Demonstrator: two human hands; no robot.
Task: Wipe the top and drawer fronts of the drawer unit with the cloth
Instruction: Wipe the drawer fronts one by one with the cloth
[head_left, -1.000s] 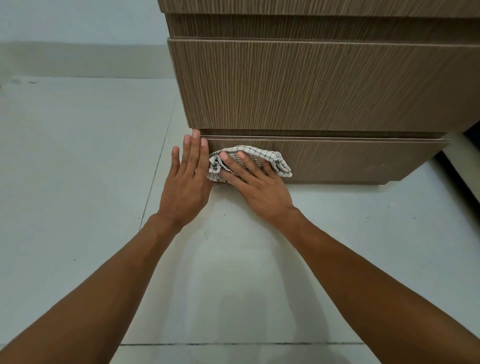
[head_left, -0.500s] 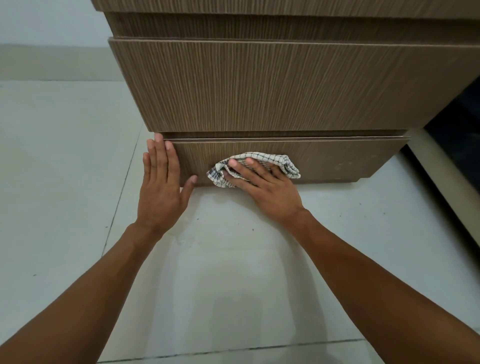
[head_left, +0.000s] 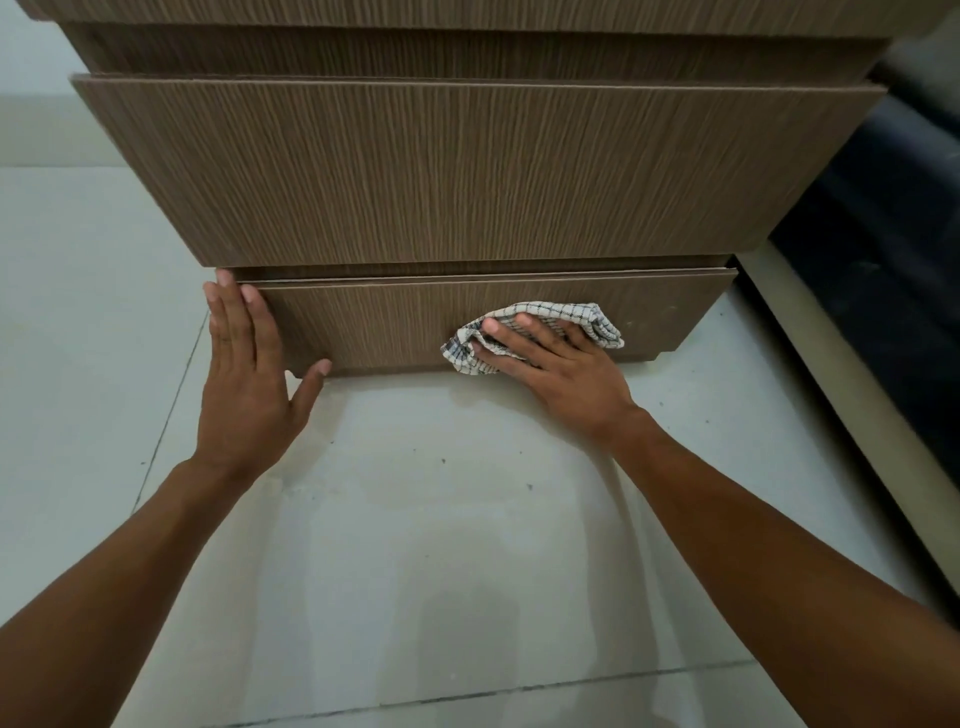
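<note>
A brown wood-grain drawer unit (head_left: 467, 171) fills the upper half of the head view, its fronts stepping out toward me. The lowest drawer front (head_left: 384, 322) stands just above the floor. A crumpled white cloth with a dark check (head_left: 597, 325) is pressed against that front, right of its middle. My right hand (head_left: 556, 369) lies flat over the cloth, fingers spread and pointing up-left. My left hand (head_left: 247, 374) rests flat on the left end of the same front, thumb out along its bottom edge. The unit's top is out of view.
Pale floor tiles (head_left: 415, 519) with thin dark grout lines run under my arms. To the right of the unit lies a dark surface (head_left: 883, 249) bordered by a cream strip (head_left: 831, 374). A pale wall base shows at the far left.
My right hand has slid the cloth rightward along the lowest drawer front, from its left part to past the middle. My left hand stays at the front's left end, thumb now spread out.
</note>
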